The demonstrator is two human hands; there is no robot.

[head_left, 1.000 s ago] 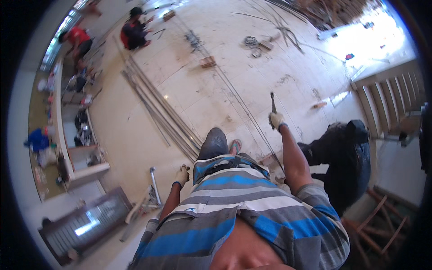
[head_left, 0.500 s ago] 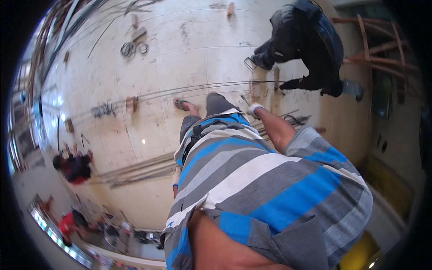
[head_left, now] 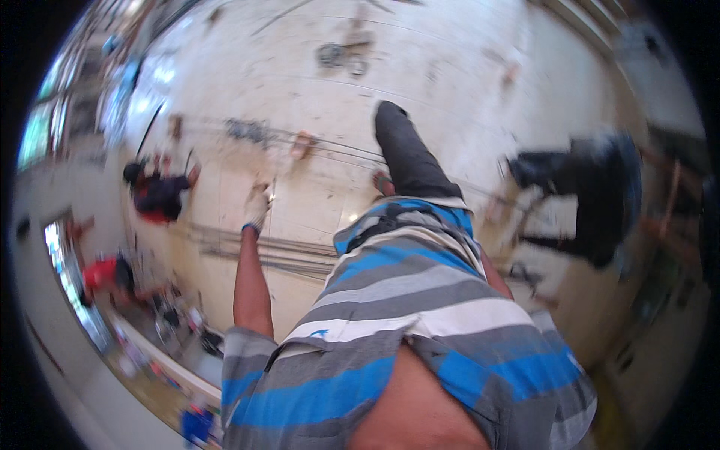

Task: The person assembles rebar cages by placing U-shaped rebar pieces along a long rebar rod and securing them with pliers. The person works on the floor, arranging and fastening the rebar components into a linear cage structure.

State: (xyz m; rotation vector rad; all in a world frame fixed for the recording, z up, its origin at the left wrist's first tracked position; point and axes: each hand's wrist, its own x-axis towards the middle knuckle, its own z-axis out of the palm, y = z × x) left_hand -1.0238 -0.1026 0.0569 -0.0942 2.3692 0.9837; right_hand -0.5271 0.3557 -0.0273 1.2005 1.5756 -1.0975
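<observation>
My left hand (head_left: pixel 257 208), in a pale work glove, is stretched out over the floor to the left. It is smeared by motion, so its fingers and anything in them do not show clearly. Below it lies a bundle of long thin rods (head_left: pixel 262 251), apart from the glove as far as I can see. Ahead, more thin rods (head_left: pixel 341 146) run across the floor past a reddish block (head_left: pixel 302 145). My right hand is hidden behind my striped shirt; only a bit of that forearm (head_left: pixel 495 277) shows. One dark-trousered leg (head_left: pixel 409 154) reaches forward.
A person in dark clothes (head_left: pixel 600 202) bends over at the right. Two others, one in dark clothing (head_left: pixel 160 191) and one in red (head_left: pixel 105 276), are at the left. A wire coil (head_left: pixel 330 54) and a wire bundle (head_left: pixel 249 131) lie on the pale floor.
The whole view has swung, shifting the surroundings. My left hand has come out from beside my shirt over the floor. My gloved right hand, seen near a slim tool before, is now hidden.
</observation>
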